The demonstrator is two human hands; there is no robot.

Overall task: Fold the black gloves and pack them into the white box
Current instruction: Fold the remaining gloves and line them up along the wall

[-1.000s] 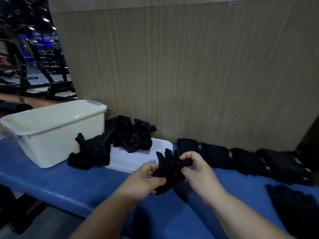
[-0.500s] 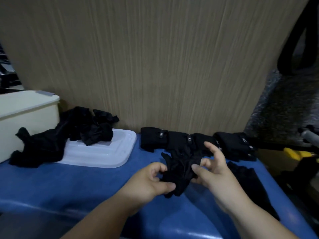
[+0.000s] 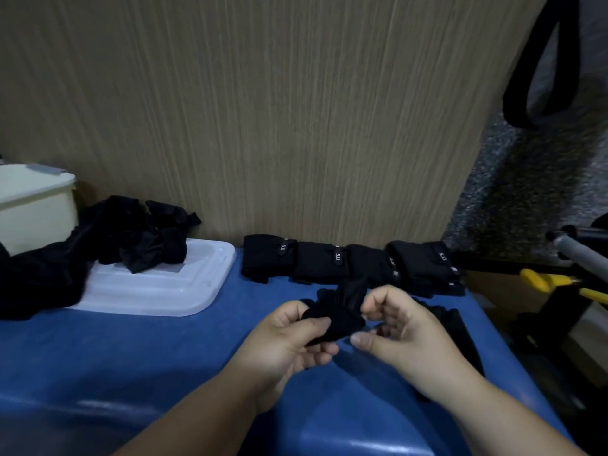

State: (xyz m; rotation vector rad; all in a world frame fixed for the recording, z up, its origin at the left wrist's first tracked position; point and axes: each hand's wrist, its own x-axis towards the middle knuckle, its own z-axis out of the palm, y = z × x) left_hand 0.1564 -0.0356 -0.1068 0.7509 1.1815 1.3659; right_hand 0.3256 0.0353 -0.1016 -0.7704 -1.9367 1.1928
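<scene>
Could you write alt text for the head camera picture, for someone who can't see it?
Two bare hands, left and right, hold a black glove over a blue table. Folded gloves line the wall behind; loose gloves spill over a white lid beside a white box.

A tall panel of pale wood grain point(image 3: 263, 110) with fine vertical streaks fills most of the view and stands right behind a blue padded table point(image 3: 131, 357). To the right of the panel lies a dim area with a speckled grey surface point(image 3: 526, 192). A black loop strap point(image 3: 526, 77) hangs at upper right. Below it are a grey bar point(image 3: 579, 255) and yellow parts point(image 3: 546, 279) on a dark frame.
</scene>
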